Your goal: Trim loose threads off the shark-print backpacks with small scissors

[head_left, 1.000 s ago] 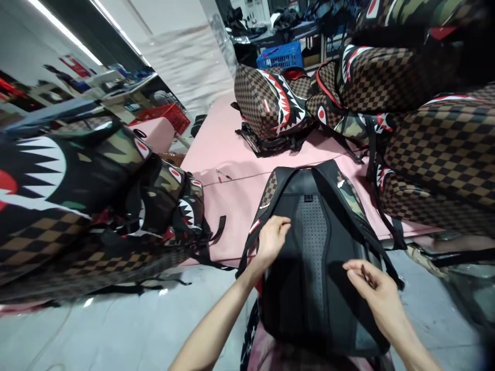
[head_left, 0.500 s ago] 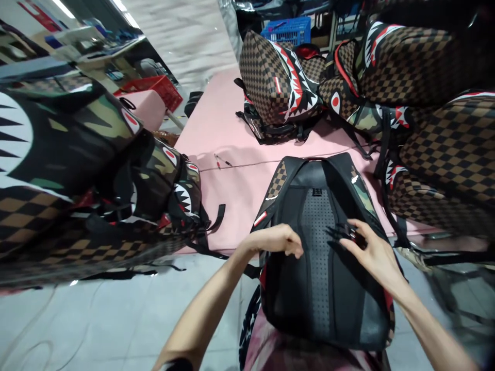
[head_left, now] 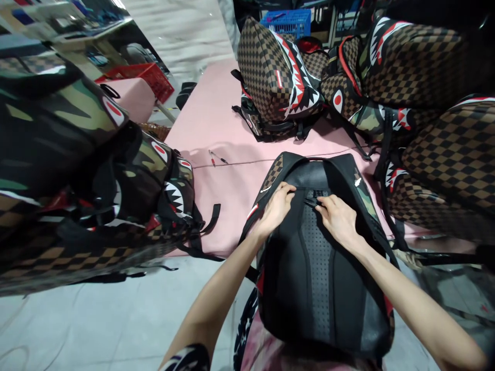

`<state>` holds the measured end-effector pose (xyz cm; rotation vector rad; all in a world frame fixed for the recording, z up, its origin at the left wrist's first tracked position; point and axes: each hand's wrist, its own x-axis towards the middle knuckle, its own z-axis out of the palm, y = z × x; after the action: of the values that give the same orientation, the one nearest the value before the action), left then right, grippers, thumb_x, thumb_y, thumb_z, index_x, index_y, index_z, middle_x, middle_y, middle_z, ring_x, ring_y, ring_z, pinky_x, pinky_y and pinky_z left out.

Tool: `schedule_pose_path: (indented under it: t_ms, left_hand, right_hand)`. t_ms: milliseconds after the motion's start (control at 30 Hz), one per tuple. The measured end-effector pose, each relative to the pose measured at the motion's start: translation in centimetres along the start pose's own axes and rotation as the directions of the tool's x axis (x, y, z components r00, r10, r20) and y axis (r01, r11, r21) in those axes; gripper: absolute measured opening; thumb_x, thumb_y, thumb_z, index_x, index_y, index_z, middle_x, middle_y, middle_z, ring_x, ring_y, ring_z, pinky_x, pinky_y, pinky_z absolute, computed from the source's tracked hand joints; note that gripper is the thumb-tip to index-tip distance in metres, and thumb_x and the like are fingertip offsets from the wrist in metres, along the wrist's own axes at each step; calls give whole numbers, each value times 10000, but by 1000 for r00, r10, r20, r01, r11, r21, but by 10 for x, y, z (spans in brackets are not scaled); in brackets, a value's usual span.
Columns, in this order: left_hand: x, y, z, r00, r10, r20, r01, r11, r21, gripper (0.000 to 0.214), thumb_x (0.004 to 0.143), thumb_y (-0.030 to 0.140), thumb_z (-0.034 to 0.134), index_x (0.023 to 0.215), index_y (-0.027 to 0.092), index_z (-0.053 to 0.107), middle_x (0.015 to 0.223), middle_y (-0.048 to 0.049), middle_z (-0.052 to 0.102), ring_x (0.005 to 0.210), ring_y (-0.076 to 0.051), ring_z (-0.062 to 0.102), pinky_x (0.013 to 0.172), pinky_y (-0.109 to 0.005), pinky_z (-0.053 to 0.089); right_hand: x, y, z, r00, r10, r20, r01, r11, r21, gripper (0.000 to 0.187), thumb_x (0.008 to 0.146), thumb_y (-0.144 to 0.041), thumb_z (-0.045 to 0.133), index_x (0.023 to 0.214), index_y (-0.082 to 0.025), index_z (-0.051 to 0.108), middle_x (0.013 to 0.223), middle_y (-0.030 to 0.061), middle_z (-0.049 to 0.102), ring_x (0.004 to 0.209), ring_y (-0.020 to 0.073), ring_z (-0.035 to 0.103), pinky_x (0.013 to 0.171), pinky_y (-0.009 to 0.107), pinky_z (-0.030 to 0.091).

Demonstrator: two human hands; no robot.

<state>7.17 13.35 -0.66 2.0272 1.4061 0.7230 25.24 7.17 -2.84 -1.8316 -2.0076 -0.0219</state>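
A black backpack point(head_left: 286, 288) with checkered and camouflage sides lies back panel up before me, its lower end over my lap. My right hand point(head_left: 338, 219) is closed around small black thread snips point(head_left: 310, 202), their tips over the top of the perforated middle strip. My left hand point(head_left: 275, 208) rests on the left shoulder strap near the upper seam. Its thumb and fingertips are pinched together beside that seam; what they hold, if anything, is too small to make out.
Checkered shark-mouth backpacks point(head_left: 266, 72) are piled at the back and right of the pink table point(head_left: 204, 103). More camouflage bags point(head_left: 150, 159) crowd the left. Two pens point(head_left: 218, 157) lie on the table. A red crate point(head_left: 154, 80) and a blue crate point(head_left: 288, 23) stand farther back.
Both hands have moved up the back panel to its upper seam. My left hand has come down onto the strap edge, and the snips have moved up and left with my right hand.
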Motion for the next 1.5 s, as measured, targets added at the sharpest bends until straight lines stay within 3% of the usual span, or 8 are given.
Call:
schedule_pose_path:
  t_ms: [133,333,633,833,967,1100,1200,1500]
  left_hand:
    - [6,-2,1,998,27,65,-25,999,-24,196,839,100,474,993,168,575,1054,-35,541,1035,-146,525,987,-282,371]
    - [5,-5,7,998,20,51,-17,999,-51,189,830,78,478,970,179,557,1040,-21,533,1038,-136,515,999,-281,360]
    - [4,-2,12,999,19,25,-19,1000,-19,157,826,66,467,899,170,560,980,-18,543,1004,-140,530,982,-290,380]
    - [10,3,14,990,121,69,-123,992,32,283,847,106,490,1127,140,513,1165,-80,524,1121,-162,485,1010,-289,361]
    - [31,11,16,966,186,181,-233,928,292,304,796,297,626,1069,177,566,1076,-77,551,1063,-235,473,936,-360,394]
    - [46,20,18,930,176,321,-299,871,390,290,683,366,732,873,206,583,899,-38,552,930,-239,490,807,-367,403]
    - [34,19,21,910,267,316,-373,859,350,213,748,277,673,908,202,554,930,-31,536,876,-201,494,771,-332,392]
    - [-44,-14,39,852,492,180,-523,789,321,223,884,126,401,971,186,597,872,-51,589,814,-179,489,769,-326,401]
  right_hand:
    - [2,1,7,999,-31,-43,28,996,-81,206,904,-265,477,1039,-193,615,911,55,627,829,189,553,657,291,380]
    - [0,8,9,1000,-25,-17,27,990,136,169,884,-254,516,1013,-191,605,899,36,629,821,171,564,704,266,414]
    - [1,7,13,1000,1,-4,0,984,179,173,871,-229,506,1001,-200,617,901,54,632,851,196,576,695,291,426]
    - [5,18,0,977,212,32,-191,792,580,221,851,-315,526,1029,-207,601,921,27,651,788,169,604,709,283,460]
    - [24,34,-17,946,323,-9,-264,788,556,335,785,-345,602,1088,-200,588,977,39,657,847,194,610,735,300,456]
    - [45,55,-29,995,80,67,-100,916,389,154,788,-171,534,888,-168,652,889,55,656,833,186,599,746,280,428]
    - [44,65,-32,972,-111,206,51,960,275,163,765,-138,543,893,-164,640,848,49,634,785,175,581,698,258,405]
    - [-40,53,-15,947,-217,237,187,972,142,254,752,-19,383,807,-193,559,795,9,542,631,118,494,570,225,328]
